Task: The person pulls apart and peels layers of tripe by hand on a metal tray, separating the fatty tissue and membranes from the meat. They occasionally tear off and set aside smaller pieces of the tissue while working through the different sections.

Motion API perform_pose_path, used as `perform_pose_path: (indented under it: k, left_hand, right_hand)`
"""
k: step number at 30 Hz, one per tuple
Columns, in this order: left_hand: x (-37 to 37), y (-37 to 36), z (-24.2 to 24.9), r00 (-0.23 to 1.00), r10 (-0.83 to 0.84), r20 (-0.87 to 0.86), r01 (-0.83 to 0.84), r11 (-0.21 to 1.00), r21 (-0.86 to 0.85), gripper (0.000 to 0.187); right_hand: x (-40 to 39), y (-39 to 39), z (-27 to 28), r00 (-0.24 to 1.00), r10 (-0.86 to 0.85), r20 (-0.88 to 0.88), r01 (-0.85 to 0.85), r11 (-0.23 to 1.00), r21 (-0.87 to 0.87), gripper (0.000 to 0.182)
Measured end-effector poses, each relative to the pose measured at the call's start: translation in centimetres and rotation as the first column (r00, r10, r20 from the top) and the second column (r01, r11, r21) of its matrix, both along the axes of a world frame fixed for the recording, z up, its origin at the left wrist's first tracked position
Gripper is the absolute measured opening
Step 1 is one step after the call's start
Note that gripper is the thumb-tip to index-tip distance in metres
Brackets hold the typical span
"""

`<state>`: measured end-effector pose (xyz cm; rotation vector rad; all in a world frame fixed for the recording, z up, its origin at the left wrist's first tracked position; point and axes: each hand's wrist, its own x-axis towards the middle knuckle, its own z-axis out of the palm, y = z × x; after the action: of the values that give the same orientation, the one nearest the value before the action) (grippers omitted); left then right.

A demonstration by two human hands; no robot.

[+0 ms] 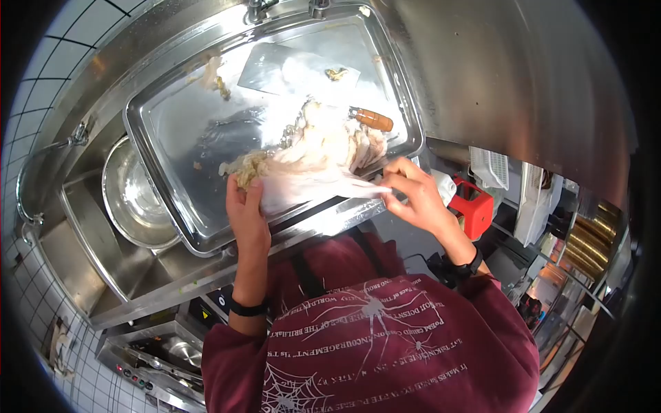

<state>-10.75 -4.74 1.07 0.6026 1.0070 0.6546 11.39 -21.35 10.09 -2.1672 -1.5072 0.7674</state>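
Observation:
A pale, wet, stretchy mass that looks like raw offal lies at the near edge of a large metal tray. Its thin white sheet is stretched sideways between my hands. At its left end, by a yellowish clump, my left hand grips the edge with thumb and fingers. On the right, my right hand pinches a narrow drawn-out tip of the sheet. Behind the mass rests a cleaver, its wooden handle pointing right and its broad blade partly lost in glare.
Yellowish scraps stick to the tray, and another bit lies on the blade. Left of the tray, a round metal bowl sits in a sink. A red plastic object and white baskets stand at right.

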Motion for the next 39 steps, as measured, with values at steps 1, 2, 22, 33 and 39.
perform_pose_path:
  k: [1, 2, 22, 33, 39]
  left_hand:
    - [-0.1, 0.5, 0.3, 1.0, -0.006, -0.003, 0.006, 1.0, 0.006, 0.028]
    - [-0.3, 1.0, 0.7, 1.0, 0.0, 0.015, -0.001, 0.998, 0.057, 0.026]
    - [-4.4, 4.4, 4.8, 0.993, 0.116, -0.028, -0.107, 0.969, 0.224, 0.023]
    - [-2.4, 4.2, 10.3, 0.974, 0.163, 0.155, -0.215, 0.878, 0.428, 0.018]
    - [-2.8, 5.7, 13.2, 0.985, 0.037, 0.17, -0.13, 0.807, 0.576, 0.02]
  right_hand:
    - [0.4, 0.2, -0.7, 1.0, -0.006, -0.003, 0.006, 1.0, 0.006, 0.01]
    - [1.1, 0.4, -2.0, 0.99, -0.07, -0.122, 0.083, 0.991, 0.107, 0.009]
    - [-1.3, 10.5, -10.3, 0.971, 0.109, -0.213, -0.091, 0.991, 0.094, 0.017]
    - [5.9, 9.8, -0.9, 0.697, 0.107, -0.709, -0.017, 0.991, 0.133, 0.01]
    - [8.1, 9.8, 5.7, 0.723, 0.262, -0.639, -0.053, 0.943, 0.327, 0.013]
